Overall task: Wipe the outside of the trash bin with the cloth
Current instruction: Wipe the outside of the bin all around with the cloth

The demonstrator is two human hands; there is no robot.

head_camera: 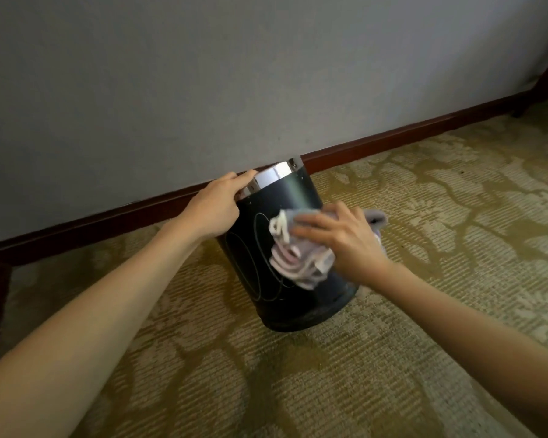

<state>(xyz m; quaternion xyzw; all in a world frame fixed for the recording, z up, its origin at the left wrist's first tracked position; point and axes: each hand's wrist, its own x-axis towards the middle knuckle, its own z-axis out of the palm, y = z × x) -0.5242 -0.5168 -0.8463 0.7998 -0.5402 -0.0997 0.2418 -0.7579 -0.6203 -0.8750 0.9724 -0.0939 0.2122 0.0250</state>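
A dark round trash bin [260, 263] with a shiny metal top rim stands on the carpet close to the wall, leaning slightly. My left hand [215, 207] grips the metal rim at its left side. My right hand [342, 241] presses a crumpled pale grey and pink cloth [295, 257] flat against the bin's right front wall. Thin light oval lines decorate the bin's side. Part of the cloth sticks out behind my right hand.
A grey wall [234, 74] with a dark red-brown baseboard [393, 140] runs just behind the bin. Patterned beige and olive carpet [424, 311] covers the floor. A dark wooden furniture leg [538, 86] stands at the far right, and dark wood shows at the left edge.
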